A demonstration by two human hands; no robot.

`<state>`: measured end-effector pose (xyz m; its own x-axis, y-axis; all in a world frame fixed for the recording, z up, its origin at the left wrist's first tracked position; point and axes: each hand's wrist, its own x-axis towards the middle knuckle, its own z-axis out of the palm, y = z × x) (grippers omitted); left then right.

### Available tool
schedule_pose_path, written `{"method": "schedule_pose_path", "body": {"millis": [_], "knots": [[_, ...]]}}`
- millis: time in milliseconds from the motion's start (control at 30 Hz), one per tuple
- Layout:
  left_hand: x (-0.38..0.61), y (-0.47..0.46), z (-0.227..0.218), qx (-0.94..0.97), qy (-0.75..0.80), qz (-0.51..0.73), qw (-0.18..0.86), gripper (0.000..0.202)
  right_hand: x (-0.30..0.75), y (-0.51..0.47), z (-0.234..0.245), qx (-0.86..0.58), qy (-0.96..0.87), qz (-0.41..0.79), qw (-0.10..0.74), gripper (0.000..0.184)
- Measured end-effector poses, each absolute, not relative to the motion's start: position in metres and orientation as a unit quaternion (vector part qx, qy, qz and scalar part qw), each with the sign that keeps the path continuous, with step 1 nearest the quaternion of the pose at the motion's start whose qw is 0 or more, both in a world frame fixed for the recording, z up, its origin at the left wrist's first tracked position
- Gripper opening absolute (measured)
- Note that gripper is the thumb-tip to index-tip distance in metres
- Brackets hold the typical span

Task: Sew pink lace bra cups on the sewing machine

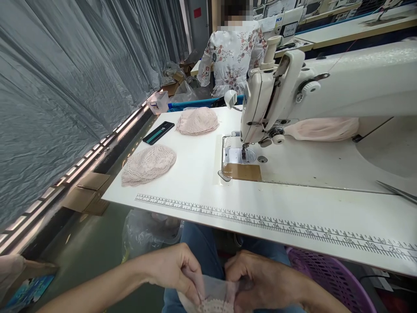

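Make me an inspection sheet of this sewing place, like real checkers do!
Surface: white table, ruler marks printed along its near edge.
Job's things: sheer fabric with a lacy part, held off the table; sewing machine.
Clutter: phone between a near lacy pile and a far lacy pile.
Hands: left hand and right hand both grip the sheer fabric.
Cables: thin dark cable beside the purple basket.
Surroundings: grey sheeting at left; a co-worker ahead, back turned.

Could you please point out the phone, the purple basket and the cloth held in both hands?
Phone (pixel 157 134), head view: on its green stripe.
Basket (pixel 325 274), head view: on its holed wall.
Cloth (pixel 217 288), head view: on its sheer part.
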<state>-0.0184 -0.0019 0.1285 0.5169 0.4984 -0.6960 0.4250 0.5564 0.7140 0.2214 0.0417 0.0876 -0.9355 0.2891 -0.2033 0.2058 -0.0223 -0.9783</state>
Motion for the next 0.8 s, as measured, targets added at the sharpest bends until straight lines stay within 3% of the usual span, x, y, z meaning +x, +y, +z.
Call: {"method": "schedule_pose_path", "body": {"millis": [333, 633, 800], "knots": [[-0.042, -0.001, 0.129, 0.479, 0.509, 0.034, 0.714, 0.029, 0.237, 0.053, 0.094, -0.195, -0.655, 0.730, 0.013, 0.024], [-0.052, -0.004, 0.128, 0.436, 0.530, 0.076, 0.723, 0.030, 0.238, 0.056, 0.076, -0.185, -0.633, 0.751, 0.038, 0.061], [-0.056, -0.005, 0.130, 0.437, 0.545, 0.077, 0.711, 0.035, 0.239, 0.055, 0.084, -0.190, -0.617, 0.763, 0.028, 0.059]]}}
